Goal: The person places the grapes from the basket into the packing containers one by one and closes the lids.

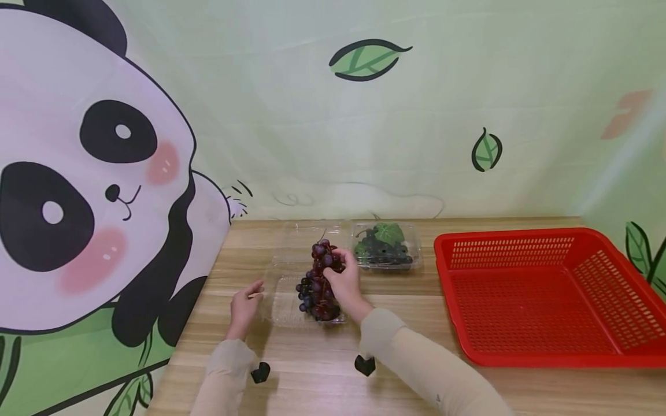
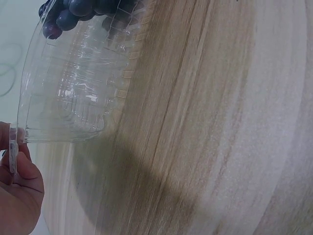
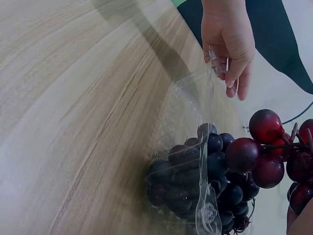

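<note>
My left hand pinches the left rim of an open clear plastic clamshell box between thumb and fingers. Dark blue-black grapes lie at the right end of that box; its left end shows bare plastic in the left wrist view. My right hand grips a bunch of dark red grapes over the box's right side, its lower part reaching down to the box. The box's lid is folded back toward the wall.
A second clear box, holding dark grapes and a green leaf, stands behind my right hand near the wall. To the right sits a red perforated plastic basket on the wooden table. A panda-print cloth hangs behind.
</note>
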